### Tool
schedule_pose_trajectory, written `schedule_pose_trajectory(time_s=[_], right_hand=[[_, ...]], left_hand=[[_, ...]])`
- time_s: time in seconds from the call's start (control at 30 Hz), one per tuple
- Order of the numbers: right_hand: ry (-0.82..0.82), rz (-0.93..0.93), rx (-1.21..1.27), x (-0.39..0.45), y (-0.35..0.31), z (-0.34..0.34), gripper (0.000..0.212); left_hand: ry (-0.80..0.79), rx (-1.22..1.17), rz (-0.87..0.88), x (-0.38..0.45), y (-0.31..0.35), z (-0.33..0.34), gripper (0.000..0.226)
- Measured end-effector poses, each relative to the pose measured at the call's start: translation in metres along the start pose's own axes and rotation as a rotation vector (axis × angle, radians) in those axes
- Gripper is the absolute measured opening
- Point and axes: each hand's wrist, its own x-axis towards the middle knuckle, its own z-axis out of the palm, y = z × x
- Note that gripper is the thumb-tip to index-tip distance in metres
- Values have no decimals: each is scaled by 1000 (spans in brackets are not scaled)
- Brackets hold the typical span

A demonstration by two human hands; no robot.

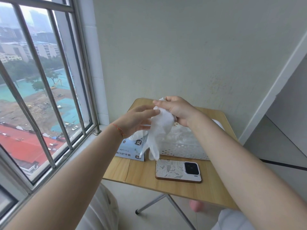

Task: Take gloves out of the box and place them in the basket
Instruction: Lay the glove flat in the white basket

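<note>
Two hands hold one white disposable glove [162, 128] above the table. Right hand [178, 112] has its fingers curled round the cuff end; left hand [137, 120] lies with fingers nearly straight, tips touching the glove's side. Glove fingers dangle over the gap between the blue glove box [130, 151] and the clear spotted basket [184, 146]. More white gloves protrude from the box opening. Basket contents cannot be judged through its wall. Judgement: extraction done for this glove, placement outstanding. Phone [178, 170] lies on the wooden folding table [144, 176].
</note>
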Motion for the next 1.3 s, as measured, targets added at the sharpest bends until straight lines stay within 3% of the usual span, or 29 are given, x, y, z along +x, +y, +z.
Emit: schedule_pose_trajectory(time_s=[0.13, 0.27, 0.5, 0.57, 0.7, 0.83, 0.9, 1.03, 1.17, 1.23, 1.3], right_hand=[[41, 46, -62, 1, 1, -3, 34], [-80, 138, -74, -3, 3, -20, 23], [-290, 175, -311, -13, -3, -21, 27], [-205, 111, -219, -10, -2, -21, 20], [120, -21, -40, -2, -1, -23, 16], [357, -138, -246, -2, -5, -23, 24], [361, -231, -386, -1, -6, -20, 22], [277, -314, -518, -1, -13, -7, 20], [324, -341, -594, 2, -20, -6, 20], [358, -292, -599, 4, -20, -9, 20], [351, -171, -449, 7, -17, -11, 21]], left_hand=[[133, -39, -36, 3, -4, -2, 38], [266, -176, -53, -2, -9, -9, 20], [186, -190, -56, -7, -4, -1, 19], [147, -188, -50, -6, -3, 0, 18], [160, -102, -65, -5, -9, -5, 21], [143, 59, -67, -6, -14, -8, 10], [80, 143, -74, -8, -11, -9, 8], [-66, 105, -92, -10, -1, -7, 29], [-41, 58, -170, -10, -4, -13, 53], [3, 4, -176, -11, -9, -19, 46], [65, -68, -140, -10, -12, -24, 36]])
